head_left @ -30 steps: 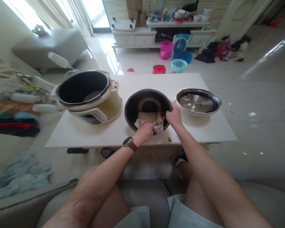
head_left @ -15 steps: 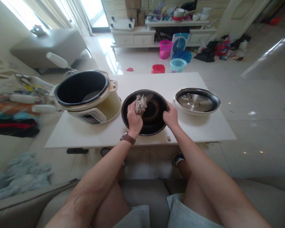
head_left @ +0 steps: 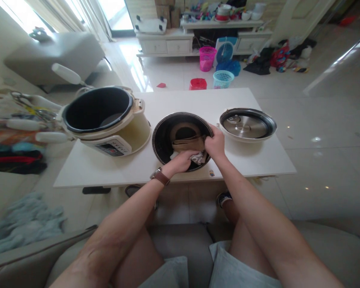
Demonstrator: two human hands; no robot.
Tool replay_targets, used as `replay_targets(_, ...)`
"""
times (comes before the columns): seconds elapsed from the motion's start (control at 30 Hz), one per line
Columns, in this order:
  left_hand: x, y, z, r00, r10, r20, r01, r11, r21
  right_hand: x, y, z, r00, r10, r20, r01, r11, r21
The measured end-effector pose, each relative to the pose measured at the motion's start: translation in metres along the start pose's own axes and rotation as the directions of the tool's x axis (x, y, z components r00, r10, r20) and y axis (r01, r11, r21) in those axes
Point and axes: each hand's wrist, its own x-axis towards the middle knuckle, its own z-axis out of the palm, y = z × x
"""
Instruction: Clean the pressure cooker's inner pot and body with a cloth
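A dark round inner pot [head_left: 162, 140] sits tilted near the front edge of the white table, its mouth facing me. My right hand [head_left: 215, 142] grips its right rim, thumb inside. Inside the pot, my left hand [head_left: 183, 161] presses a patterned cloth [head_left: 199, 157] against the lower wall; its fingers are closed on the cloth and partly hidden by it. Left of the pot stands a cream electric pressure cooker [head_left: 141, 128] with its top open and a control panel on the front. To the right, a round cooker lid [head_left: 248, 124] lies with its metal underside up.
The white table [head_left: 174, 98] carries the cooker, pot and lid. White-handled rods [head_left: 66, 74] stick out beside the cooker at the left. Beyond the table are a pink basket [head_left: 207, 60], a light blue basket [head_left: 223, 80] and a red stool-like object [head_left: 198, 84] on the floor.
My left hand has moved the cloth from the upper left of the pot's inside down to its lower right. The right hand still holds the rim.
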Motion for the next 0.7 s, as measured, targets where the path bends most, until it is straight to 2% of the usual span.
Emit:
replay_targets(0.07,-0.003,0.002,-0.010,0.996,-0.014,0.083,0.013,1.000,0.010,0.002,-0.002,-0.004,1.000,-0.016,-0.005,0.016,1.000,-0.023)
replay_targets(0.17,-0.010,0.005,-0.022,0.981,-0.100,0.165,0.069,0.980,0.185,0.005,-0.008,-0.009,0.999,-0.032,0.001,0.032,0.999,-0.043)
replay_targets(0.27,-0.017,0.009,-0.021,0.979,-0.159,0.126,0.100,0.918,0.384,0.008,-0.018,-0.013,0.997,-0.068,0.029,0.070,0.995,-0.075)
replay_targets(0.33,-0.020,0.010,-0.015,0.986,-0.144,0.089,0.092,0.897,0.432,0.010,-0.022,-0.015,0.994,-0.097,0.050,0.102,0.989,-0.105)
replay_targets(0.5,-0.022,0.005,-0.001,0.989,-0.129,0.069,0.093,0.920,0.380,0.014,-0.019,-0.015,0.992,-0.114,0.058,0.121,0.982,-0.142)
replay_targets(0.7,-0.022,0.001,-0.001,0.992,-0.115,0.042,0.097,0.946,0.310,0.018,-0.002,-0.014,0.999,-0.049,0.011,0.050,0.990,-0.134)
